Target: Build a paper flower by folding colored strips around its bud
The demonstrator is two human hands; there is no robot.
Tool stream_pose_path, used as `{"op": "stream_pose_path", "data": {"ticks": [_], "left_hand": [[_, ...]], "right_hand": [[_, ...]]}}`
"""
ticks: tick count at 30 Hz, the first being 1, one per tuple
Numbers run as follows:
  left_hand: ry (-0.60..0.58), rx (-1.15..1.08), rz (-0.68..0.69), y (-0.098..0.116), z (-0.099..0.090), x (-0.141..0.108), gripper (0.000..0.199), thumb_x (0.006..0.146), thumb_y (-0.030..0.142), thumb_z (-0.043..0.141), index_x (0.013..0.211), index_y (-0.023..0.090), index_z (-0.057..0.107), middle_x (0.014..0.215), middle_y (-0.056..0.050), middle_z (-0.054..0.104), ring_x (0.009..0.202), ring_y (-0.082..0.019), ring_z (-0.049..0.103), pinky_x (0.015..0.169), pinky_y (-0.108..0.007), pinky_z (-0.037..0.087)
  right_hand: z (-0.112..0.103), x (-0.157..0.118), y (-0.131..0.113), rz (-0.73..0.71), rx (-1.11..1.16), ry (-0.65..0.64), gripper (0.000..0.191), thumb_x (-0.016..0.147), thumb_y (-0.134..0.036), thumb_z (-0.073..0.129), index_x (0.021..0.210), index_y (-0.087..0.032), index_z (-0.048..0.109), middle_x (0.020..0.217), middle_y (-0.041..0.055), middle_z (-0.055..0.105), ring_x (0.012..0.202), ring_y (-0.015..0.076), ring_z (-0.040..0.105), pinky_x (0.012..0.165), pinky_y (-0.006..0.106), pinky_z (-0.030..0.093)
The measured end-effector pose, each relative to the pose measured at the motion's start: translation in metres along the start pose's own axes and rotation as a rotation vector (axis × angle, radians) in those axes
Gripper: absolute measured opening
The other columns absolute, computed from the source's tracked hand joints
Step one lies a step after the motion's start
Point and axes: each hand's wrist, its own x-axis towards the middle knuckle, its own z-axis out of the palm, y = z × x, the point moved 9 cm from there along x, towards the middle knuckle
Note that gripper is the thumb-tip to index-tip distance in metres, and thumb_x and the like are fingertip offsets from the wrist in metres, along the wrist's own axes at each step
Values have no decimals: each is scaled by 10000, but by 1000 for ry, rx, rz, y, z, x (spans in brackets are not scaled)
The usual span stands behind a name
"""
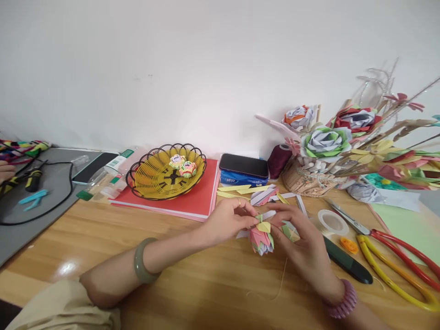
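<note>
Above the wooden table (pixel 206 279), my left hand (pixel 228 220) pinches the top of a small folded-paper flower (pixel 261 239) in pink, yellow, green and white. My right hand (pixel 300 238) is at the flower's right side, its fingers bent and drawn together near a pale paper strip; the exact grip is partly hidden. The flower hangs with its petals downward. A thin thread (pixel 282 279) trails below it onto the table. Folded strips (pixel 240 189) and a pink and white paper piece (pixel 264 195) lie just behind my hands.
A yellow basket (pixel 154 178) with paper balls sits on red paper (pixel 202 201). Behind are a phone (pixel 244 165) and a maroon thread spool (pixel 279 160). At right are paper flowers (pixel 326 142), tape (pixel 332 222), a dark green tool (pixel 349 261) and scissors (pixel 378 243). Another person's hand (pixel 7 172) shows far left.
</note>
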Motion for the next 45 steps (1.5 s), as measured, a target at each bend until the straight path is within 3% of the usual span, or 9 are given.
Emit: {"op": "stream_pose_path", "data": {"ticks": [3, 6, 8, 12, 15, 22, 35, 45], "left_hand": [[150, 216, 324, 29, -10, -12, 52, 732, 180, 587, 687, 153, 588, 806, -39, 579, 794, -131, 558, 677, -238, 456], [204, 477, 646, 54, -4, -31, 147, 806, 159, 489, 710, 172, 600, 790, -47, 595, 804, -128, 565, 734, -253, 464], [246, 616, 793, 61, 1, -42, 145, 801, 141, 485, 712, 167, 595, 805, -60, 612, 787, -127, 571, 712, -241, 470], [281, 747, 946, 60, 9, -51, 107, 776, 104, 507, 723, 167, 575, 785, -52, 633, 756, -120, 581, 691, -229, 476], [308, 703, 1011, 58, 8, -54, 106, 774, 82, 499, 743, 166, 554, 794, -51, 632, 744, -112, 588, 679, -218, 489], [294, 557, 941, 53, 4, -47, 112, 800, 66, 464, 761, 160, 512, 788, -56, 626, 750, -123, 589, 678, -244, 494], [142, -9, 482, 18, -11, -14, 77, 804, 202, 527, 772, 165, 467, 843, -40, 552, 834, -127, 552, 717, -256, 459], [71, -176, 370, 11, -8, -8, 163, 784, 280, 557, 759, 159, 452, 845, -14, 502, 667, -87, 569, 653, -250, 471]], "right_hand": [[-14, -1, -3, 16, -54, 123, 6, 808, -233, 534, 803, -232, 530, 858, 48, 562, 821, 208, 523, 730, 325, 411], [-9, -1, 4, 148, 25, 50, 101, 830, -295, 508, 761, -228, 539, 728, 23, 549, 666, 175, 492, 590, 284, 400], [-1, -2, 11, 248, 108, -18, 156, 821, -348, 520, 741, -218, 551, 705, 15, 555, 645, 165, 492, 577, 271, 403], [17, -3, 20, 380, 304, -144, 229, 779, -424, 555, 727, -201, 563, 712, 8, 569, 681, 163, 524, 619, 259, 433], [21, -4, 23, 409, 356, -149, 262, 760, -450, 559, 693, -197, 547, 686, -4, 542, 664, 155, 509, 615, 255, 429], [25, -5, 21, 403, 311, -140, 303, 763, -468, 521, 633, -195, 498, 612, -25, 455, 580, 133, 433, 542, 234, 389], [24, -3, 19, 315, 233, -183, 322, 830, -466, 442, 648, -202, 474, 604, -17, 473, 582, 140, 457, 550, 246, 394], [23, -7, 17, 313, 128, -146, 304, 869, -433, 389, 665, -212, 439, 604, -21, 452, 563, 139, 435, 536, 256, 372]]}}
